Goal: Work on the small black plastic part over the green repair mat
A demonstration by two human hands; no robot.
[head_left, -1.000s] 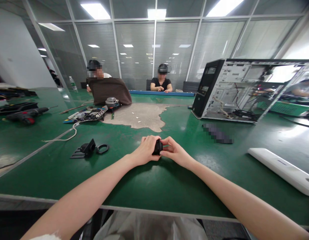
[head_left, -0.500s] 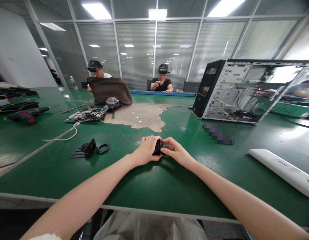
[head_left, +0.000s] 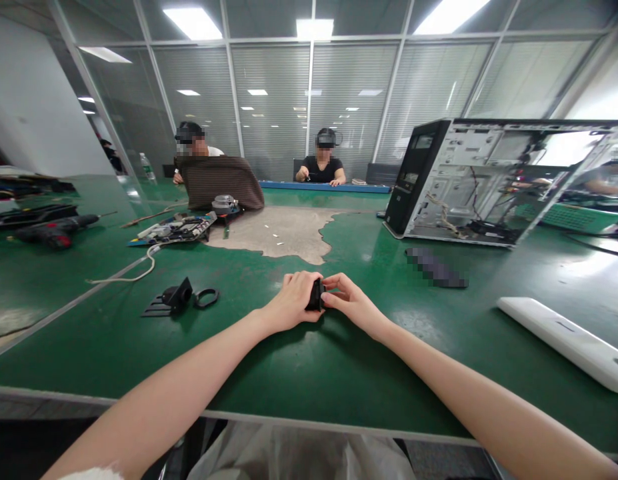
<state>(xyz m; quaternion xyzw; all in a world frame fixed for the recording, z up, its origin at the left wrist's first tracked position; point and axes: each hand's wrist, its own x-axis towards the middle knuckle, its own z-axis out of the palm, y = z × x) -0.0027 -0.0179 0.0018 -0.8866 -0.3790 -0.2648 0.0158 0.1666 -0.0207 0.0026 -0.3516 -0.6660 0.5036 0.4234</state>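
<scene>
Between the two palms, a little above the near part of the counter, a small black part is held. It lies directly to the right of the left hand, which is wrapped around it from the left, and directly to the left of the right hand, whose thumb and fingers grip its right end. Both hands are thus closed upon the same thing, and neither is clearly nearer to it. Its visible face is taller than it is wide, but the left hand covers much of it, so I cannot tell its true long axis. Whether it touches the counter, I also cannot tell.

To the left, well apart from the hands, lie a black bracket and, just beside it, a black ring.

The counter is green and glossy, with a bare pale patch ahead of the hands. On its right stand an opened computer case and, nearer, a long white box; a drill rests at far left. Across the counter sit two people, before a glass wall with blinds.
</scene>
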